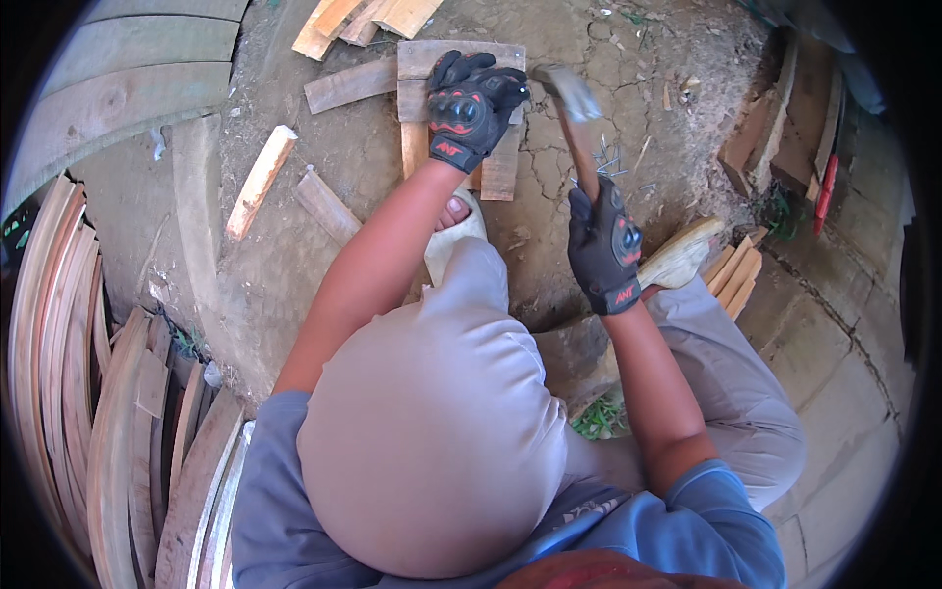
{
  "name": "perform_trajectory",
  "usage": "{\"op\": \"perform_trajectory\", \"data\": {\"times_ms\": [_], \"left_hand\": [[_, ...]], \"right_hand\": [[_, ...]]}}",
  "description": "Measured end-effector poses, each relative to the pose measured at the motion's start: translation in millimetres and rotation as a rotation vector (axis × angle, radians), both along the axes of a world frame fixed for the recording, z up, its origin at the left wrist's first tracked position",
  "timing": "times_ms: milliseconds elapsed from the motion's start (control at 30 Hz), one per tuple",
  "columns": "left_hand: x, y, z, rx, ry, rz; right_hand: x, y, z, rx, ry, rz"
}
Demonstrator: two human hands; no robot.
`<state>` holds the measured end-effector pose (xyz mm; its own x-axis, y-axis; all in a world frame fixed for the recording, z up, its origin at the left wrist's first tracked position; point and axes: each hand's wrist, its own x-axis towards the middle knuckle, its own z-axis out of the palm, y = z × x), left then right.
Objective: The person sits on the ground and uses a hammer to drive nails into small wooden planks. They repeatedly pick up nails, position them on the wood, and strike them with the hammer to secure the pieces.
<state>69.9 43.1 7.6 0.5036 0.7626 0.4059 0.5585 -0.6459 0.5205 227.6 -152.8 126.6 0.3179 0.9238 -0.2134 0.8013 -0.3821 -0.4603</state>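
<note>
My left hand, in a black glove with red marks, rests over a wooden frame of short boards. Its thumb and forefinger are pinched together at the frame's right side. A tiny bright point between them looks like a nail; the rest of it is hidden. My right hand, gloved alike, is closed round the wooden handle of a hammer. The hammer's metal head, slightly blurred, hangs just right of the frame, apart from my left fingers. Several loose nails lie on the ground beside the handle.
A loose board lies left of the frame, with a pale offcut farther left. More cut wood lies at the far side. Stacked planks line the left. Thick timber and a red tool are at right.
</note>
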Motion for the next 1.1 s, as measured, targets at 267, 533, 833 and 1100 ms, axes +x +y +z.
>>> {"op": "perform_trajectory", "data": {"times_ms": [267,533,833,1100], "left_hand": [[0,2,-1,0.029,0.063,0.066],[-4,-2,-3,-0.017,0.023,0.037],[-1,1,-6,-0.007,0.004,0.037],[0,-4,-2,-0.053,-0.002,0.041]], "right_hand": [[-6,2,2,-0.028,0.048,0.003],[-5,-3,-2,-0.001,0.049,-0.04],[-7,2,6,-0.003,0.052,-0.023],[-7,-2,-6,-0.042,0.068,-0.057]]}}
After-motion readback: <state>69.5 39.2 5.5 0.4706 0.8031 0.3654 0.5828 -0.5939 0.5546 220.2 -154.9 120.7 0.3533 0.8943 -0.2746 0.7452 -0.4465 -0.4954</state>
